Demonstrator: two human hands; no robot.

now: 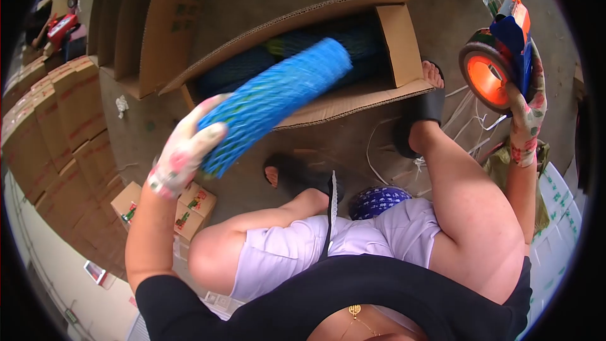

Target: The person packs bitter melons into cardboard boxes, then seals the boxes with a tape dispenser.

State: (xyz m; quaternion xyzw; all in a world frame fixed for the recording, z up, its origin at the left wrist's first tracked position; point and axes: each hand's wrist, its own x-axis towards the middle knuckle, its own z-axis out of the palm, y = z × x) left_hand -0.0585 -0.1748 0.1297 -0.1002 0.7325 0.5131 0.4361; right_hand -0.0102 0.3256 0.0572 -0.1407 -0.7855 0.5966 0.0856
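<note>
My left hand [183, 145], in a flower-patterned glove, grips the near end of a blue roll wrapped in mesh netting [281, 104]. The roll is tilted, its far end over the open cardboard box [401, 44]. Inside that box lie dark blue netted rolls [237, 72], partly hidden by the held one. Off to the right, my gloved right hand [529, 104] is closed around a tape gun [519, 41] in blue and orange. A large roll of tape [487, 74] with an orange core is mounted on it.
Stacked cartons [60, 139] line the left side. A tall open cardboard box [158, 25] stands at the upper left. Small printed cartons [192, 208] sit near my left knee. White straps [467, 117] lie loose on the floor by my foot.
</note>
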